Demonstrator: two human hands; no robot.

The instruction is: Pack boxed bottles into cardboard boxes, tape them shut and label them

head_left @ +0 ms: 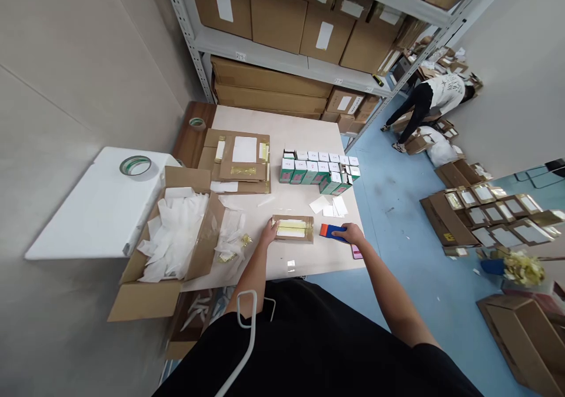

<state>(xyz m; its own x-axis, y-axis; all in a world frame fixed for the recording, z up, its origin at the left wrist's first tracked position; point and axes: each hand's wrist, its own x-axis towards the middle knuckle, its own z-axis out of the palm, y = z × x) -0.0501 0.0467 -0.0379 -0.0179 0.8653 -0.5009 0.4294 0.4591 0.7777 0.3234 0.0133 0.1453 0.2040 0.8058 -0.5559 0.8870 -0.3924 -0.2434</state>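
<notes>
My left hand (269, 232) is closed on the left end of a small cardboard box (300, 238), which lies on the table with clear tape and a yellow-striped label on top. My right hand (352, 233) grips a flat blue tool with an orange end (332, 232); its exact kind is unclear. The orange end points at the box's right side, a small gap apart. Behind the tool lie loose white cards (339, 207). A pink-edged phone-like object (356, 252) sits by my right wrist, partly covered.
Rows of green-and-white small boxes (311, 170) stand farther back. Flattened cardboard (212, 162) lies at the left, near an open carton of white paper scraps (179, 232). A tape roll (135, 166) rests on a white surface. Shelving (273, 59) rises behind; a person (435, 100) bends over at the right.
</notes>
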